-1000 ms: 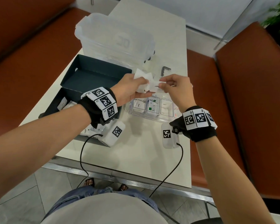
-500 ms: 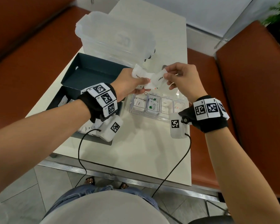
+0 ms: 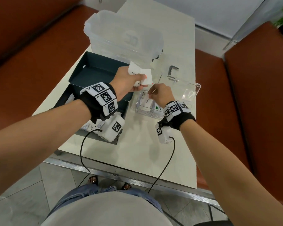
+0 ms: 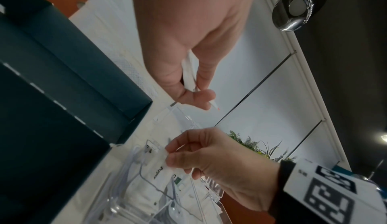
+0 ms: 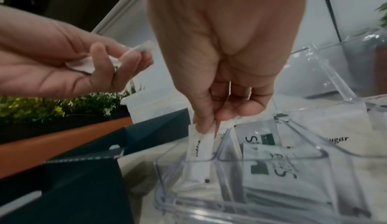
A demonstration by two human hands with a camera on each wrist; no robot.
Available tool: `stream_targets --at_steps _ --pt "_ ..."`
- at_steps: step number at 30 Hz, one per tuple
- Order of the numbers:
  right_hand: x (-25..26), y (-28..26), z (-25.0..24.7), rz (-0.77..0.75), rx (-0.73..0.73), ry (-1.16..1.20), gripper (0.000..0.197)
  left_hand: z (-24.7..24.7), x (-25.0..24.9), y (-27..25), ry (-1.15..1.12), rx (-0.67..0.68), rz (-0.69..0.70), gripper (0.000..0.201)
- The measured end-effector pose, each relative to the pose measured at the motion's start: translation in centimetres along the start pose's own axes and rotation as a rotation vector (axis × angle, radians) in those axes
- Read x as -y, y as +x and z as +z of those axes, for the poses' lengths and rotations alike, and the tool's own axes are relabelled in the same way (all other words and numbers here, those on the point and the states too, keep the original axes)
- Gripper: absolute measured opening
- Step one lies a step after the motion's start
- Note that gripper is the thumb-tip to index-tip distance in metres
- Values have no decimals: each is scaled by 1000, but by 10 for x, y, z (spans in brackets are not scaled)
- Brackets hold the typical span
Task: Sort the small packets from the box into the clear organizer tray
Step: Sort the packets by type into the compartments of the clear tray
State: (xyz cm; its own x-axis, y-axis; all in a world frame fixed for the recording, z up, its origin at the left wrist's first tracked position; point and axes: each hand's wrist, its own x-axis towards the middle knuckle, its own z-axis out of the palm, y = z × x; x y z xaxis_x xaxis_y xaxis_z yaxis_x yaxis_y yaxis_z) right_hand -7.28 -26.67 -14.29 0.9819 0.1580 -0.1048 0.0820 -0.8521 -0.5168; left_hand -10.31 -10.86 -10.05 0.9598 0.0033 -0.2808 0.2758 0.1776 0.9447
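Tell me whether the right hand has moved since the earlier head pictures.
Yes. The right hand has come down from beside the left hand to the clear plastic organizer tray, lowering a small white paper packet into its leftmost compartment.

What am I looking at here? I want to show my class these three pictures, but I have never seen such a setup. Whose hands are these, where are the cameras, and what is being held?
No machine here: a person sorts packets with bare hands, wearing three cameras. The head view looks down from the forehead; the other two look along each wrist toward the fingers. The black bands with square patterns are on the wrists.

On the white table lie a dark box, a clear tray with compartments, and a big frosted tub.

The left hand grips a few packets above the table. The right hand pinches one white packet and has it in the tray's end compartment, nearest the box. The next compartment holds green-marked packets.
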Motion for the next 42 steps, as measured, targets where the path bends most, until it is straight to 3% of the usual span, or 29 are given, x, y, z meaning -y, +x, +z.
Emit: stream_targets --at_steps 8,13,16,20,23,26,30,38,42 --pt "-5 7 21 -19 37 -235 22 -7 2 -1 -20 -22 -8 33" --pt "-5 3 25 -63 70 -303 13 -6 3 1 -33 -13 -13 30" --pt "-4 -1 24 -96 78 -325 17 -5 3 2 -42 7 -16 32" --pt "0 -3 5 -115 -85 -174 17 -4 5 3 -11 32 -4 36" --pt "8 -14 -20 -87 -306 165 18 -4 5 4 22 37 9 35" --pt "13 -25 -45 -43 -250 425 20 3 6 5 59 67 15 26" --pt "4 -37 -68 -65 -122 389 17 22 7 4 105 145 30 20" --pt "-52 -43 -101 82 -214 423 11 70 9 5 95 187 -40 20" --pt "-88 -39 -106 175 -255 322 15 79 9 4 85 170 -72 27"
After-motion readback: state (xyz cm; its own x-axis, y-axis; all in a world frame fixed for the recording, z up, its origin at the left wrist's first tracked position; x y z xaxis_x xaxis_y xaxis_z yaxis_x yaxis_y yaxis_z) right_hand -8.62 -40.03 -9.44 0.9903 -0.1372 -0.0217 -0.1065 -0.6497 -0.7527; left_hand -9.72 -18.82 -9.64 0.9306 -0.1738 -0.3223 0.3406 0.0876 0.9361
